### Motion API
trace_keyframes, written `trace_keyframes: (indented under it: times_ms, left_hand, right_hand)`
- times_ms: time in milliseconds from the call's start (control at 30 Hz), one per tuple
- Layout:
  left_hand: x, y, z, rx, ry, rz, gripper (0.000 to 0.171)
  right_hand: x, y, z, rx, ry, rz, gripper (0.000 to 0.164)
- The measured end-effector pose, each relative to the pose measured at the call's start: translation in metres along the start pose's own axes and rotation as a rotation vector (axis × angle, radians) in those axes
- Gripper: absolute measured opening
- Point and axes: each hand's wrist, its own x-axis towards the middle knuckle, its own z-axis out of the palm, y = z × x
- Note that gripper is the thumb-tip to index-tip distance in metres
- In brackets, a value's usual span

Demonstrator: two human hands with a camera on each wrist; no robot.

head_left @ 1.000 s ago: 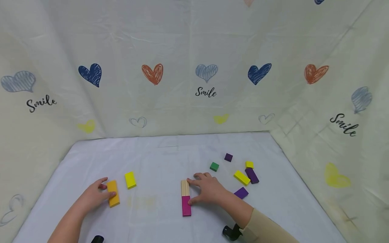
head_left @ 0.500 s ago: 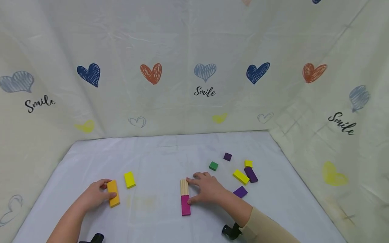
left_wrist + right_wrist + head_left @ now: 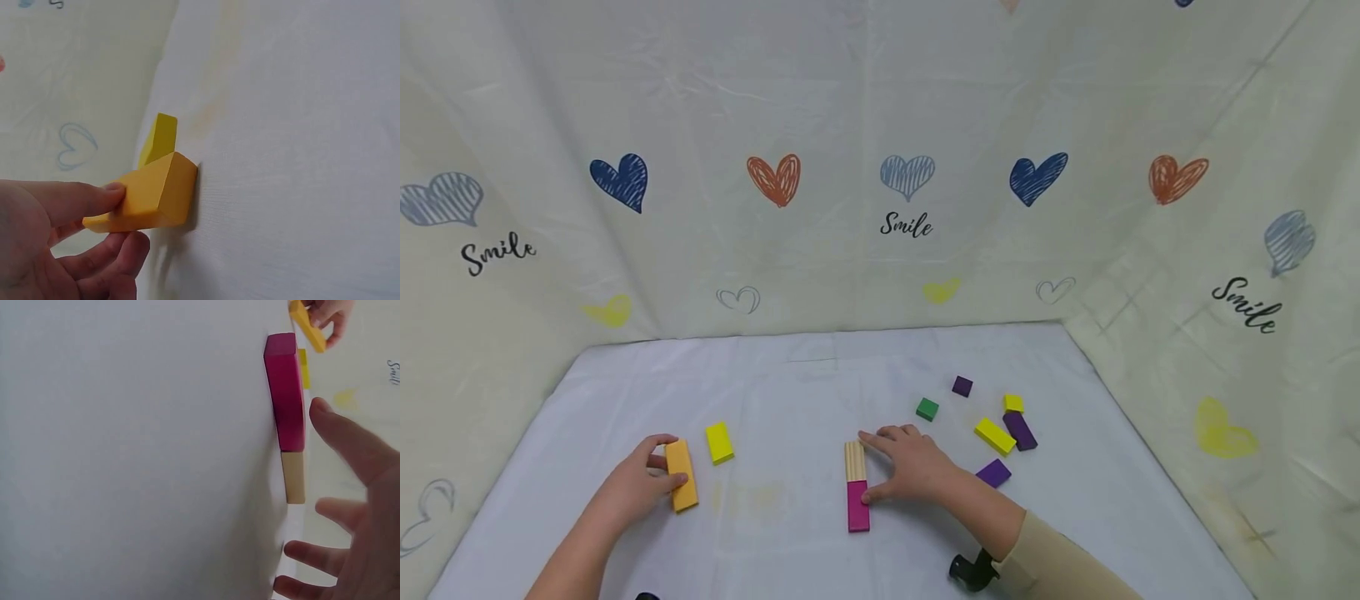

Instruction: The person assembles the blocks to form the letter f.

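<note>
My left hand [image 3: 636, 492] pinches an orange block [image 3: 682, 477] between thumb and fingers. In the left wrist view the orange block [image 3: 156, 197] is held at its near end, its far end angled out over the cloth. A yellow block [image 3: 719, 443] lies just right of it. Mid-table, a magenta block [image 3: 858, 508] and a plain wooden block [image 3: 855, 461] with grooves lie end to end in a line. My right hand [image 3: 917, 467] is beside them with fingers spread. In the right wrist view its thumb appears slightly apart from the magenta block [image 3: 286, 394].
Toward the right lie a green block [image 3: 927, 409], a small dark purple block [image 3: 962, 386], a yellow block [image 3: 996, 437], a small yellow block [image 3: 1013, 403] and purple blocks [image 3: 1020, 431]. White cloth [image 3: 790, 550] covers the table; printed curtains [image 3: 835, 267] enclose its back and sides.
My left fingers have closed around the orange block's far end, and the block has shifted and tilted slightly. My right hand has stayed nearly still beside the magenta and wooden blocks.
</note>
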Motion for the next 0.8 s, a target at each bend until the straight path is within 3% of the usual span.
trace_keyframes:
  times_ms: [167, 433, 600, 800]
  left_hand:
    - [-0.003, 0.000, -0.002, -0.009, 0.029, 0.027, 0.061]
    - [-0.010, 0.015, -0.005, -0.075, 0.108, 0.051, 0.061]
    - [-0.008, 0.032, 0.002, -0.142, 0.128, 0.103, 0.060]
    - [-0.001, 0.062, 0.015, -0.194, 0.104, 0.152, 0.056]
  right_hand:
    - [-0.001, -0.001, -0.002, 0.009, -0.010, 0.000, 0.091]
    - [-0.004, -0.003, -0.001, -0.009, -0.013, -0.011, 0.087]
    - [-0.003, -0.003, 0.002, -0.019, -0.012, -0.013, 0.087]
    - [-0.003, -0.004, 0.002, -0.037, -0.006, -0.011, 0.086]
